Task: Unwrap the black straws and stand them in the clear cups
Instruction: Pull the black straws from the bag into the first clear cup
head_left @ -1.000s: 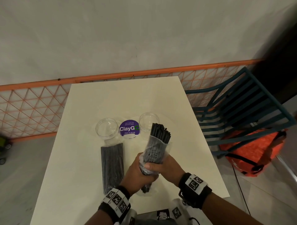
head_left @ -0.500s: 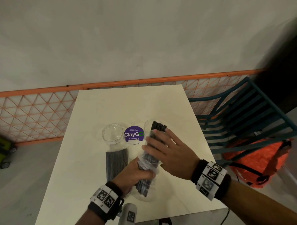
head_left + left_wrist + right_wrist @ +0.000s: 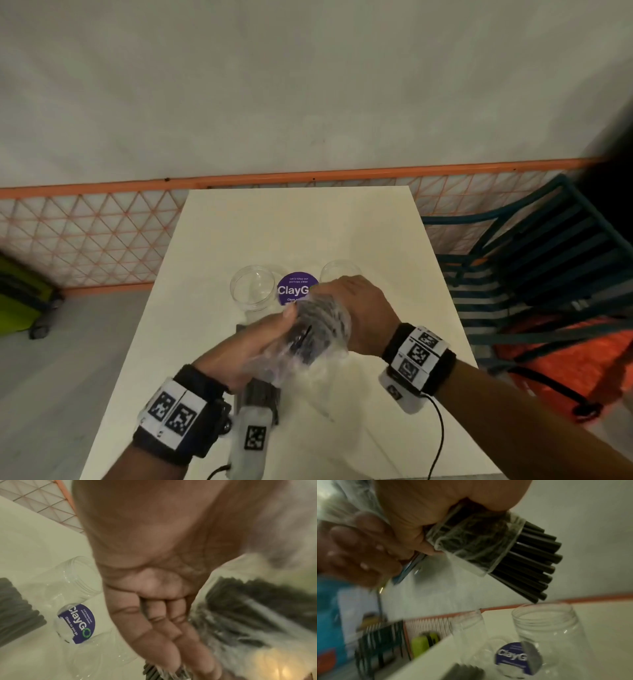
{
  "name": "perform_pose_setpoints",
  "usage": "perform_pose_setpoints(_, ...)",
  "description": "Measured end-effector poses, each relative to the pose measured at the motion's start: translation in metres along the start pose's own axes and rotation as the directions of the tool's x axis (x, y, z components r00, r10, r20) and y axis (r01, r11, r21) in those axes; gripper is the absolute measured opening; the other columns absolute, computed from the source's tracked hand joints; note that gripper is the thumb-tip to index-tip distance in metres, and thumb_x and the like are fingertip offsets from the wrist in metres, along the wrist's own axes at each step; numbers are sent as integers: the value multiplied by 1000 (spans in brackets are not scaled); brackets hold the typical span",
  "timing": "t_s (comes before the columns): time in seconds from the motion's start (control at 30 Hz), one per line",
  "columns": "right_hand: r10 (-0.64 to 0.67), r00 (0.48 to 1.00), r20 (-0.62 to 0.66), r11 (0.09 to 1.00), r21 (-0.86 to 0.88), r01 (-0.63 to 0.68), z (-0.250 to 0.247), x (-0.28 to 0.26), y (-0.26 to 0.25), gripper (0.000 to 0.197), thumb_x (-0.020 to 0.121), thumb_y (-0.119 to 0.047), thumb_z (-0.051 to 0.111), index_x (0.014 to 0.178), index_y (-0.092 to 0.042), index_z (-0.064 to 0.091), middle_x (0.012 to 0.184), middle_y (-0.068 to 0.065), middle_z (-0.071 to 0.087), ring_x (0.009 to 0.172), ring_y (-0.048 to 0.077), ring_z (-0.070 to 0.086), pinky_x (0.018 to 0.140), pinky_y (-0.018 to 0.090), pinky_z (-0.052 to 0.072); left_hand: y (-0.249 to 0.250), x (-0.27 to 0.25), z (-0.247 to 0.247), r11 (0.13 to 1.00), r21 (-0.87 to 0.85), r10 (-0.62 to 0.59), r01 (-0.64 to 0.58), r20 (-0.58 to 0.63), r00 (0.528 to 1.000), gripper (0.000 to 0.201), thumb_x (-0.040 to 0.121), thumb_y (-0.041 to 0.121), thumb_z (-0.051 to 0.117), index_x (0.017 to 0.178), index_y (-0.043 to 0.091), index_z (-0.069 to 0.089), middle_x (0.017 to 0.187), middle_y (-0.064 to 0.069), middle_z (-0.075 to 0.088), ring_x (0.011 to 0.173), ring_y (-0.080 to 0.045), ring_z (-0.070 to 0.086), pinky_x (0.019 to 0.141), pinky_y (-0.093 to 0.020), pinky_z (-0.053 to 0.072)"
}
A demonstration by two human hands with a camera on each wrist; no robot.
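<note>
My right hand point(image 3: 359, 308) grips the upper part of a bundle of black straws point(image 3: 536, 563), still partly inside its clear plastic wrapper point(image 3: 318, 329). The bare straw ends stick out just above the rim of the right clear cup point(image 3: 546, 626). My left hand point(image 3: 263, 339) holds the loose lower end of the wrapper point(image 3: 257, 612). The left clear cup point(image 3: 253, 287) stands empty beside a purple ClayGo sticker point(image 3: 294, 289). A second wrapped packet of straws point(image 3: 262, 394) lies flat on the table, mostly hidden under my left wrist.
The white table point(image 3: 308, 233) stands against an orange mesh barrier point(image 3: 85, 233). A dark blue slatted chair point(image 3: 534, 260) with an orange bag point(image 3: 565, 370) is on the right. A green object point(image 3: 20, 294) sits on the floor at the left.
My right hand went from reaching open over the bundle to gripping its upper part. The bundle has moved forward to the right cup while my left hand keeps hold of the wrapper.
</note>
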State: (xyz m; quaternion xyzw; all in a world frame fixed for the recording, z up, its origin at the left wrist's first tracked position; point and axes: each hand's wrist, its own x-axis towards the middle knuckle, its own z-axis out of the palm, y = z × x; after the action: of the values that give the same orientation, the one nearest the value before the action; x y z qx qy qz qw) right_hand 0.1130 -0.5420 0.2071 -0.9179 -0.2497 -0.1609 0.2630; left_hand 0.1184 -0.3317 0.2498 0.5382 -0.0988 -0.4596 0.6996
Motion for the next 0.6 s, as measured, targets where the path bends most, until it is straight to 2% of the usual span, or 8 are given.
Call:
perform_pose_setpoints(0.07,219,972,-89,957,215,-196,-4,6,3,50,73,-44,66,118,-25,54,101,-5,70,91,26,69,82,42,55,8,4,1,997,79,24,-16,-102,995,74,57,88,63,100,30,79,101,-4,78,91,-22,72,75,-32,56)
perform_pose_setpoints(0.13,451,892,-14,805,439,-400,-9,16,4,43,81,-29,65,120,-12,58,96,-13,62,95,28,66,88,51,53,12,14,6,980,200,61,-19,-207,976,76,66,91,44,86,24,75,77,-2,74,68,-17,62,64,-30,49)
perform_pose_setpoints(0.17,535,843,59,707,515,-485,-12,20,3,35,85,-12,65,120,-9,58,92,-15,58,94,27,62,92,55,51,13,19,8,970,244,78,-13,-260,962,80,71,90,34,87,21,72,72,-1,72,63,-14,57,61,-29,46)
perform_pose_setpoints(0.23,645,756,115,566,592,-573,-18,25,9,36,85,8,64,108,-19,56,87,-16,53,91,19,57,96,51,49,10,27,6,961,277,107,1,-376,920,86,78,88,21,96,20,70,65,0,67,56,-13,52,57,-28,40)
perform_pose_setpoints(0.3,734,679,27,507,644,-573,-26,31,16,40,78,5,74,87,-26,51,85,-17,53,79,1,58,90,31,52,2,27,0,979,203,129,-35,-467,875,76,81,80,21,110,29,69,68,-6,64,54,-14,49,54,-28,36)
perform_pose_setpoints(0.37,805,580,-122,460,745,-482,-28,40,33,40,75,2,79,85,-25,51,86,-16,55,73,-10,59,81,16,52,-11,18,-8,984,177,123,-32,-537,834,62,89,70,30,114,26,67,70,-7,64,54,-15,48,53,-28,36)
perform_pose_setpoints(0.47,877,435,-204,367,868,-334,-25,52,58,36,75,-4,80,94,-24,57,91,-11,63,76,-8,63,76,17,53,-41,-1,-18,947,301,84,112,-568,819,38,93,52,51,105,19,65,71,1,64,60,-13,50,55,-27,39)
perform_pose_setpoints(0.6,903,387,-185,315,899,-305,-4,60,81,29,74,-8,79,99,-15,66,90,-4,72,84,11,70,84,36,58,-87,-24,-26,878,398,20,265,-584,811,11,92,34,67,97,25,69,74,4,69,64,-7,57,61,-25,45)
